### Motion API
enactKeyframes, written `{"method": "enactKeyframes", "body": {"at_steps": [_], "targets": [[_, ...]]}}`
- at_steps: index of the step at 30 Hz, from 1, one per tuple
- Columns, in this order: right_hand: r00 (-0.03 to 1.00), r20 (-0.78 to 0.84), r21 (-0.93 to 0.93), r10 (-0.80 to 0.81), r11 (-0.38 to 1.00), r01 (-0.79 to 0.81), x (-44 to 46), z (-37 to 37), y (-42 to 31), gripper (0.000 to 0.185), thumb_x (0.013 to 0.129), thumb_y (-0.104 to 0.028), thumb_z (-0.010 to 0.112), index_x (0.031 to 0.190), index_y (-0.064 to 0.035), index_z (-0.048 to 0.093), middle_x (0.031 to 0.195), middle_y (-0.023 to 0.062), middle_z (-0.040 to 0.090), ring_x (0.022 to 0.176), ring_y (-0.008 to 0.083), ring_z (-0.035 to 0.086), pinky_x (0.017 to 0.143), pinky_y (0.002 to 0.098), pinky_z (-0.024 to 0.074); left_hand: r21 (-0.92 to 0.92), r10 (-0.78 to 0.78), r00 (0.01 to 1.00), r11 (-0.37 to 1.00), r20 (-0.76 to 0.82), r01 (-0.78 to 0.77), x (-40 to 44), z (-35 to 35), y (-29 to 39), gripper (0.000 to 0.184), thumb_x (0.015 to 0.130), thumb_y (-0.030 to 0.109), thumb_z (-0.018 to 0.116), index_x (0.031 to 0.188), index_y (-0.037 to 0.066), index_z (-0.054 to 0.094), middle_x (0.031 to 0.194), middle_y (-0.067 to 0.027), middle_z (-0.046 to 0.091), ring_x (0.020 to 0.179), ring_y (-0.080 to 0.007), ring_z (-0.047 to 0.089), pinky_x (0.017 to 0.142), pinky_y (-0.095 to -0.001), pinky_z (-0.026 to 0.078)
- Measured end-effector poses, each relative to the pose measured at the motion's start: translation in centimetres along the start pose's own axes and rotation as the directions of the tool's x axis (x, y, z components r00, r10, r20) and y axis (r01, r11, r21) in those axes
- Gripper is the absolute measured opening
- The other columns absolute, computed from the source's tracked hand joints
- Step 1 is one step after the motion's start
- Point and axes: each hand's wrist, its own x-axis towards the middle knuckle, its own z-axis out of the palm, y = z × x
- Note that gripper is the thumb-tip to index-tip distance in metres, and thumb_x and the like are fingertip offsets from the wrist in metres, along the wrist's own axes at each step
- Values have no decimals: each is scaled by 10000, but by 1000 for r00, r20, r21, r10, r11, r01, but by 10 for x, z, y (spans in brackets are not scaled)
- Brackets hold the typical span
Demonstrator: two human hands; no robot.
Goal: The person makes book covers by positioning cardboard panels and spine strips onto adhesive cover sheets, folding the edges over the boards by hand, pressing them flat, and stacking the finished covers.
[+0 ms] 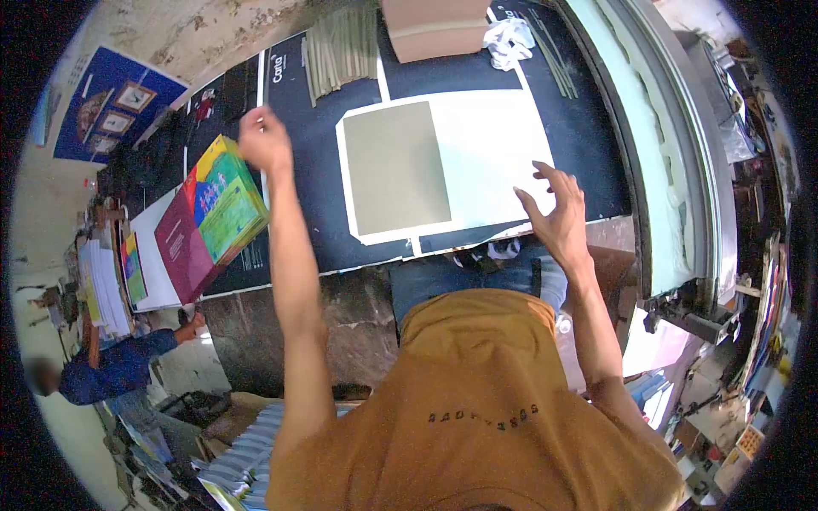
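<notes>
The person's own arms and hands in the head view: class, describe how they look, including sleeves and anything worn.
The left hand and right hand are both ungloved. The mustard-brown cloth shirt has short sleeves that end near the elbows. No watch or bracelet shows on either wrist. The left fingers are too blurred to tell whether a ring is worn.

Count, worktop [328, 243]: 1 grey-beige board [398, 168], left part of 1 white sheet [494, 153]. 1 cardboard box [447, 32], far side. 1 crumpled white wad [509, 43], right of box. 2 groups of strips: wide bundle [341, 53] far left, too many to count; sparse group [554, 55] far right, several, exact number unclear. 1 multicolour stack [228, 200], left, layers uncountable. Off worktop: 1 blue panel [77, 140], far left; 1 other person [111, 370], near left.
</notes>
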Motion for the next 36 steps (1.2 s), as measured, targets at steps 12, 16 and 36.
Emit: {"method": "enactKeyframes", "body": {"at_steps": [12, 16, 36], "targets": [[810, 579, 368, -91, 916, -160, 13, -24, -63, 339, 970, -273, 681, 1186, -13, 713, 932, 175, 738, 866, 355, 707, 787, 409, 558, -653, 416, 547, 667, 726, 359, -31, -150, 204, 89, 886, -65, 707, 971, -54, 728, 902, -134, 752, 809, -180, 731, 758, -277, 575], [630, 769, 525, -111, 672, -522, -17, -11, -25, 320, 1036, -309, 612, 1062, -32, 771, 755, 53, 716, 612, 116, 607, 567, 268, 468, -586, 368, 466, 622, 805, 520, -32, -94, 172, 109, 931, 12, 705, 1018, -52, 724, 931, -124, 746, 801, -164, 725, 746, -270, 576], [720, 651, 485, 242, 597, -639, 11, 101, -14, 293, 981, -196, 658, 904, 72, 748, 690, 73, 699, 512, 100, 621, 452, 262, 503, -475, 584, 458, 812, 671, -339, -157, 16, 141, 570, 1007, 334, 566, 1456, -7, 481, 1543, -181, 462, 1456, -368, 390, 1198, -498, 307]]}}
